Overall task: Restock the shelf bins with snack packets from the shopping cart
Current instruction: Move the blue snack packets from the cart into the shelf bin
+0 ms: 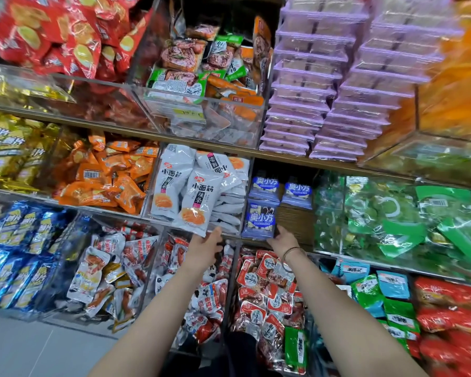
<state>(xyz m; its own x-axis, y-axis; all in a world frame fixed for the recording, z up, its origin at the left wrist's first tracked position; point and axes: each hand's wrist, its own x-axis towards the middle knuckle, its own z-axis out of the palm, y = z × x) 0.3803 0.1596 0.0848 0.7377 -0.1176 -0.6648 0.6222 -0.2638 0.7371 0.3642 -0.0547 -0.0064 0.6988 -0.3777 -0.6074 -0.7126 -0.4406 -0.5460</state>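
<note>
Two at once: pinching the white packet's (193, 202) bottom edge with the left hand (206, 244) at its middle-shelf bin (148, 191), gripping the blue packet's (259, 220) base with the right hand (282, 240); likely light, crinkly, slippery, favouring sealed edges.

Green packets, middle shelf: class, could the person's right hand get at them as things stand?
Probably yes: the green packets lie in the neighbouring bin, close by, though the right hand holds a blue packet.
</note>
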